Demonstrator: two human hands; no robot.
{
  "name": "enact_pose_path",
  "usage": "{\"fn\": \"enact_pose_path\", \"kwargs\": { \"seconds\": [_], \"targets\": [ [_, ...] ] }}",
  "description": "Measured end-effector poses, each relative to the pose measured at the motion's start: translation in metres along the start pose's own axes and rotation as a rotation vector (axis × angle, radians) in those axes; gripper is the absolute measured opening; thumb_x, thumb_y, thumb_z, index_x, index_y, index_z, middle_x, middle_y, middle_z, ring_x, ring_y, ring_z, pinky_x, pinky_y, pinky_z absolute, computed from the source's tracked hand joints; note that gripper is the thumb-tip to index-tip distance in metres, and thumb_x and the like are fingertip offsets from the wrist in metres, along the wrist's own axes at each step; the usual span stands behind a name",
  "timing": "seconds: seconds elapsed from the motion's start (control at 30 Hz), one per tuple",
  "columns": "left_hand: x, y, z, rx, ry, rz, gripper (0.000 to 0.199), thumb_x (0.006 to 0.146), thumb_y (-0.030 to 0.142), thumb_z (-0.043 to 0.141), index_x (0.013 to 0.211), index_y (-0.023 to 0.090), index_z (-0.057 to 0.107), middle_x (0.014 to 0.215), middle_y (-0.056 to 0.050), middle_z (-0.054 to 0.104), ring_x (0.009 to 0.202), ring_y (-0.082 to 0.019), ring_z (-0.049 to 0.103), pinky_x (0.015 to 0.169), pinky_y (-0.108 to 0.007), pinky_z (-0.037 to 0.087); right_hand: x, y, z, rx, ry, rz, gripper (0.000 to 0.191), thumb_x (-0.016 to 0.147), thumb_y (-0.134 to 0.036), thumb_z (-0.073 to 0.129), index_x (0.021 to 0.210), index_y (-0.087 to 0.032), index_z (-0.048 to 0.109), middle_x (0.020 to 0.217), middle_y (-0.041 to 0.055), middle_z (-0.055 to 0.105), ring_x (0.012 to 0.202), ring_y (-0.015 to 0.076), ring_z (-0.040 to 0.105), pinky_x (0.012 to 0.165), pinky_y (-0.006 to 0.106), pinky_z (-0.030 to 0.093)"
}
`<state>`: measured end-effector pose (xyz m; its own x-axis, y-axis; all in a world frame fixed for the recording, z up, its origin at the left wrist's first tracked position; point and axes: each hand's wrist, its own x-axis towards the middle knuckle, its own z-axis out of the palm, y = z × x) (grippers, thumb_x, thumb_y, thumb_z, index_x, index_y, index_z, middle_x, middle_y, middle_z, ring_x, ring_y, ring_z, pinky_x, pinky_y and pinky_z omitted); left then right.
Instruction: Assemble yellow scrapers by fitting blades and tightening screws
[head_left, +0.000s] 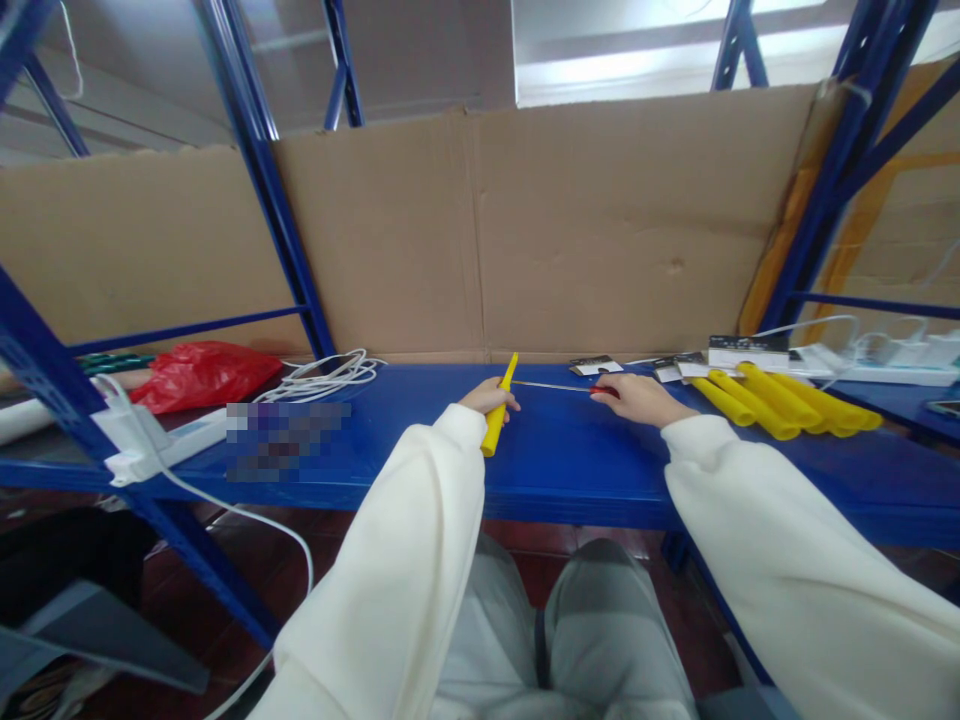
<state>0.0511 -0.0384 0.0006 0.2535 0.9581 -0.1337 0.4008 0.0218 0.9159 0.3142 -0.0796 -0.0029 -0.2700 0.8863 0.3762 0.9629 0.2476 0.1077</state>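
My left hand [489,397] is closed around a yellow tapered tube [493,430], narrow at its far end and wider toward me. In my right hand [637,398] is the red handle of a screwdriver [555,387], its long thin metal shaft pointing left. The shaft's tip reaches the upper part of the yellow tube; whether it touches or enters it, I cannot tell. Right of my right hand lie several more yellow tubes [776,405] side by side. A small black-and-white card [598,366] rests just beyond my right hand.
Blue shelf top [420,470] runs under both hands, with a cardboard sheet [390,240] behind. At left are a red plastic bag [214,375], coiled white cable [330,378] and a white power strip [187,437]. Another power strip [892,362] stands at right. Blue uprights [277,220] flank the space.
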Motion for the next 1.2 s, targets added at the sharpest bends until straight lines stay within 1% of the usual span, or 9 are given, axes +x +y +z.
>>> {"fn": "enact_pose_path", "kwargs": {
  "seconds": [0.1, 0.2, 0.37, 0.5, 0.6, 0.8, 0.9, 1.0, 1.2],
  "targets": [
    [0.0049, -0.0037, -0.0004, 0.024, -0.015, -0.025, 0.040, 0.072, -0.001, 0.056, 0.106, 0.017, 0.049, 0.056, 0.006, 0.054, 0.038, -0.010, 0.047, 0.041, -0.021, 0.037, 0.0007, -0.0001, 0.0008, 0.009, -0.016, 0.002, 0.025, 0.092, -0.039, 0.051, 0.102, -0.022, 0.066, 0.094, 0.0080, 0.074, 0.084, 0.0225, 0.068, 0.071, 0.028, 0.045],
    [0.0054, -0.0043, 0.0003, 0.018, -0.017, -0.050, 0.034, 0.068, -0.002, 0.053, 0.097, 0.017, 0.051, 0.055, 0.005, 0.055, 0.037, -0.010, 0.045, 0.040, -0.021, 0.035, 0.0009, 0.0012, 0.0021, 0.005, 0.008, 0.002, 0.022, 0.087, -0.037, 0.059, 0.102, -0.023, 0.063, 0.090, 0.0062, 0.074, 0.078, 0.0210, 0.067, 0.066, 0.027, 0.043],
    [-0.0010, 0.0018, -0.0005, -0.091, -0.011, -0.079, 0.015, 0.066, 0.002, 0.049, 0.071, 0.016, 0.049, 0.047, 0.002, 0.048, 0.035, -0.009, 0.039, 0.040, -0.021, 0.032, 0.0001, 0.0038, 0.0036, 0.001, 0.044, 0.009, 0.014, 0.088, -0.032, 0.055, 0.097, -0.022, 0.061, 0.087, 0.0062, 0.073, 0.074, 0.0203, 0.066, 0.064, 0.027, 0.042],
    [-0.0013, 0.0037, -0.0034, -0.182, -0.053, -0.111, 0.015, 0.067, 0.005, 0.045, 0.059, 0.017, 0.045, 0.040, 0.001, 0.041, 0.034, -0.009, 0.035, 0.040, -0.021, 0.032, -0.0004, 0.0061, 0.0032, 0.054, 0.063, -0.001, 0.013, 0.088, -0.033, 0.057, 0.093, -0.022, 0.062, 0.085, 0.0069, 0.073, 0.074, 0.0209, 0.066, 0.064, 0.028, 0.043],
    [0.0011, 0.0021, -0.0047, -0.207, -0.057, -0.114, 0.014, 0.065, 0.006, 0.045, 0.058, 0.018, 0.045, 0.039, 0.001, 0.041, 0.034, -0.009, 0.035, 0.039, -0.021, 0.031, -0.0006, 0.0073, 0.0027, 0.069, 0.056, -0.013, 0.016, 0.089, -0.034, 0.055, 0.092, -0.022, 0.065, 0.087, 0.0079, 0.073, 0.077, 0.0219, 0.067, 0.066, 0.029, 0.044],
    [0.0016, 0.0008, -0.0045, -0.206, -0.069, -0.111, 0.014, 0.064, 0.006, 0.046, 0.058, 0.019, 0.043, 0.039, 0.002, 0.041, 0.034, -0.009, 0.035, 0.038, -0.020, 0.030, 0.0004, 0.0077, 0.0044, 0.067, 0.020, -0.009, 0.021, 0.093, -0.033, 0.049, 0.098, -0.021, 0.066, 0.100, 0.0097, 0.074, 0.088, 0.0233, 0.068, 0.073, 0.030, 0.047],
    [0.0000, 0.0020, -0.0044, -0.204, -0.070, -0.115, 0.013, 0.064, 0.006, 0.046, 0.059, 0.018, 0.045, 0.040, 0.001, 0.043, 0.034, -0.009, 0.036, 0.039, -0.020, 0.032, 0.0008, 0.0081, 0.0057, 0.078, 0.027, 0.008, 0.018, 0.090, -0.035, 0.054, 0.099, -0.022, 0.063, 0.095, 0.0079, 0.074, 0.083, 0.0221, 0.068, 0.069, 0.029, 0.046],
    [-0.0011, 0.0029, -0.0045, -0.177, -0.079, -0.132, 0.012, 0.063, 0.007, 0.047, 0.060, 0.018, 0.046, 0.040, 0.001, 0.042, 0.035, -0.010, 0.036, 0.040, -0.020, 0.033, 0.0003, 0.0085, 0.0053, 0.089, 0.050, 0.032, 0.018, 0.085, -0.035, 0.061, 0.099, -0.023, 0.059, 0.090, 0.0061, 0.073, 0.076, 0.0211, 0.067, 0.064, 0.027, 0.044],
    [-0.0015, 0.0025, -0.0042, -0.165, -0.076, -0.125, 0.010, 0.063, 0.008, 0.048, 0.062, 0.018, 0.049, 0.040, 0.001, 0.041, 0.037, -0.011, 0.039, 0.042, -0.022, 0.034, -0.0010, 0.0084, 0.0033, 0.074, 0.056, 0.036, 0.012, 0.087, -0.034, 0.056, 0.093, -0.023, 0.058, 0.084, 0.0065, 0.071, 0.074, 0.0213, 0.065, 0.063, 0.027, 0.041]
  ]
}}
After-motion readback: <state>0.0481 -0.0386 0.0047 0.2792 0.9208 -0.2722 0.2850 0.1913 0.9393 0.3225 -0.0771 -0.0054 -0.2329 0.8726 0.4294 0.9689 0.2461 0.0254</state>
